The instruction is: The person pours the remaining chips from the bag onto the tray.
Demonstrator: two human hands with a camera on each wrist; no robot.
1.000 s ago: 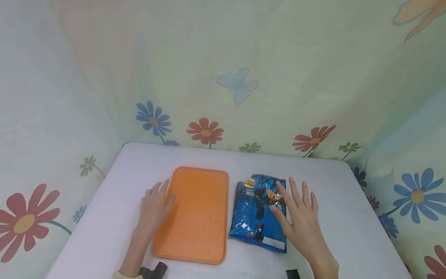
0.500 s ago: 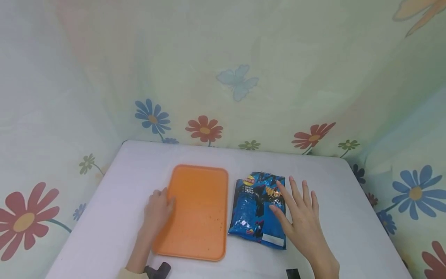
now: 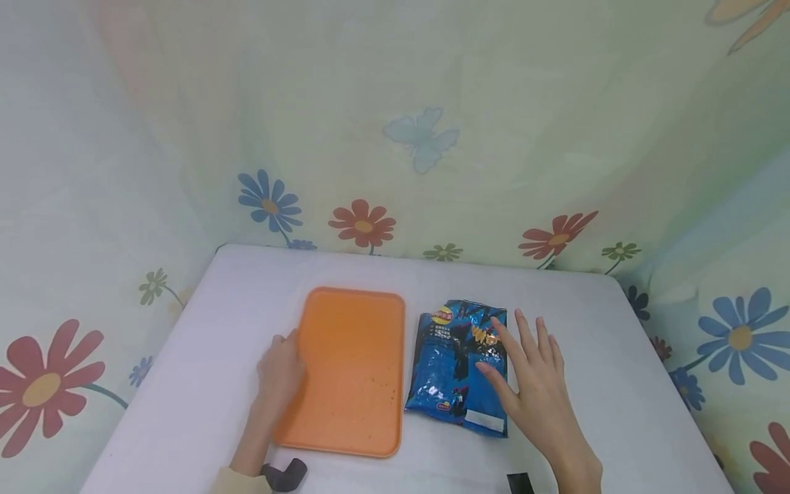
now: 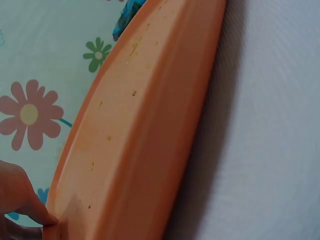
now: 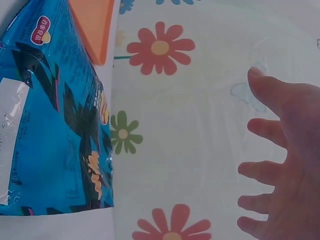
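An orange plastic tray (image 3: 348, 363) with small crumbs lies on the table. My left hand (image 3: 280, 370) grips its left rim; in the left wrist view the thumb and a finger (image 4: 30, 205) pinch the tray's edge (image 4: 165, 100). To the right of the tray lies a blue chip bag (image 3: 450, 377), flat and shiny with a white label near its lower edge. My right hand (image 3: 537, 384) hovers by the bag's right side, fingers spread, holding nothing. In the right wrist view a gap separates the hand (image 5: 295, 160) from the bag (image 5: 50, 130).
The white-covered table (image 3: 617, 412) meets a pale cloth backdrop (image 3: 494, 103) printed with flowers at the back and sides. A narrow strip of table lies between tray and bag.
My left hand has gone from spread fingers beside the tray to curled fingers gripping its left rim. The right hand stays nearly still; the whole head view has shifted slightly.
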